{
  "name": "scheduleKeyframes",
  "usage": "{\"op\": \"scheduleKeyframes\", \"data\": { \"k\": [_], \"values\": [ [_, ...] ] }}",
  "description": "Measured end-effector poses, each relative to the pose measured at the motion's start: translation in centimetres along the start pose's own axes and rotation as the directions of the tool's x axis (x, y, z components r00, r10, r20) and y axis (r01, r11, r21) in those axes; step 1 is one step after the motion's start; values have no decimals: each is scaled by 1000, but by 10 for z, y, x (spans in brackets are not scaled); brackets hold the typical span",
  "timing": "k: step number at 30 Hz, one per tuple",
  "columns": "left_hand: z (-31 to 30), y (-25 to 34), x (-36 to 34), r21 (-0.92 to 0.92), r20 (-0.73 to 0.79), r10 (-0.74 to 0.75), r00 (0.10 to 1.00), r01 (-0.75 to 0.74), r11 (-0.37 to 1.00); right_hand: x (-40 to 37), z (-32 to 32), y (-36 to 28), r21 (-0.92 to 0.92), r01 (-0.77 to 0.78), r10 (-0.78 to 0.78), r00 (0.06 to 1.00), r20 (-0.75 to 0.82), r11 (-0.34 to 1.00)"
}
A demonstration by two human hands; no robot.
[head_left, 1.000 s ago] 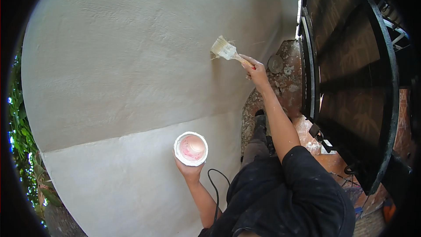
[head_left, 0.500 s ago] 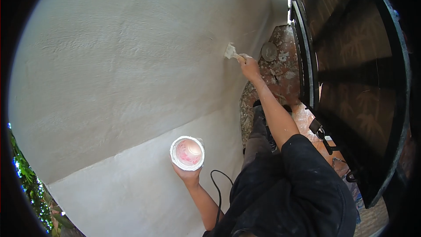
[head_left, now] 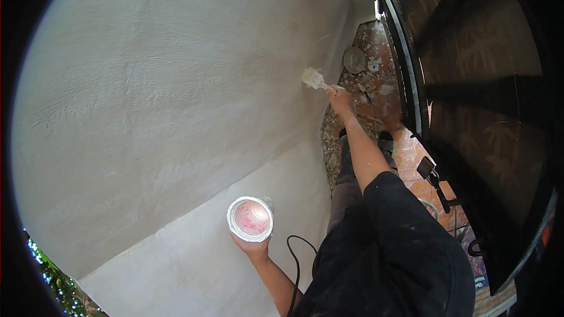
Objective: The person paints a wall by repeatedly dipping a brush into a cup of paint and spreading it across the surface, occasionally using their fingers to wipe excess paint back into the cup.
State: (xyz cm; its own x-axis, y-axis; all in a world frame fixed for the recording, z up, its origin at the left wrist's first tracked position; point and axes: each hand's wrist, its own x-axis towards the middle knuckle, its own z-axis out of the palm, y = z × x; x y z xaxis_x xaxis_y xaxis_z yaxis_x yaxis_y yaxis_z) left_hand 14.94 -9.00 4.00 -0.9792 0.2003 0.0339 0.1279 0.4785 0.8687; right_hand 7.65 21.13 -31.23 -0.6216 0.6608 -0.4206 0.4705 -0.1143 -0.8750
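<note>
The right hand [head_left: 341,101] was closed around the handle of a brush [head_left: 313,78], bristles against the wall [head_left: 164,111] (low, near its foot). The left hand [head_left: 254,245] gripped a cup [head_left: 251,218] from beneath, just off the wall, mouth up so nothing spilled.

Outside a house: rendered wall [head_left: 164,94], black metal gate [head_left: 470,82], paint-spattered stone paving [head_left: 376,82], greenery [head_left: 56,285] at the edge.

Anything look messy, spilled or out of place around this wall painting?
Only the floor: pale splatters speckle it beside the wall, near a round disc lying flat. The left hand holds its paint cup upright; the right hand grips a paintbrush.
</note>
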Motion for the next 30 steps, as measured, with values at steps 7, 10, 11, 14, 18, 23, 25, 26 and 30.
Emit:
{"op": "scheduleKeyframes", "data": {
  "k": [7, 10, 11, 14, 18, 23, 25, 26, 30],
  "values": [
    [-1, -20, 0, -24, -36, 60, 998, -61, 998, -45, 11, -74, -148, 148, -148, 989, 12, 978],
    [3, -30, -2, 9, -79, 107, 991, -107, 994, -116, -3, -128, 211, 155, -183, 976, 122, 965],
    [7, -34, -1, 9, -113, 125, 986, -124, 992, -131, -6, -135, 316, 167, -228, 960, 166, 934],
    [8, -40, -10, -68, -234, 2, 972, -19, 998, -145, 9, -138, 430, 235, -350, 913, 211, 872],
    [-1, -35, -25, -14, -255, 58, 965, -63, 998, -105, 51, -70, 254, 156, -202, 965, 167, 955],
    [-7, -23, -50, -17, -195, 76, 978, -80, 997, -89, 12, 26, -117, 42, -11, 967, 254, 992],
    [-7, -24, -51, 1, -191, 70, 979, -71, 997, -107, -17, 20, -43, 116, -101, 959, 265, 992],
    [-5, -25, -54, 25, -178, 58, 982, -55, 998, -117, -35, 11, -53, 134, -114, 953, 279, 990],
    [7, -23, -49, 61, -156, 70, 985, -61, 996, -159, -103, -62, 193, -114, 2, 866, 500, 975]
  ]
}}
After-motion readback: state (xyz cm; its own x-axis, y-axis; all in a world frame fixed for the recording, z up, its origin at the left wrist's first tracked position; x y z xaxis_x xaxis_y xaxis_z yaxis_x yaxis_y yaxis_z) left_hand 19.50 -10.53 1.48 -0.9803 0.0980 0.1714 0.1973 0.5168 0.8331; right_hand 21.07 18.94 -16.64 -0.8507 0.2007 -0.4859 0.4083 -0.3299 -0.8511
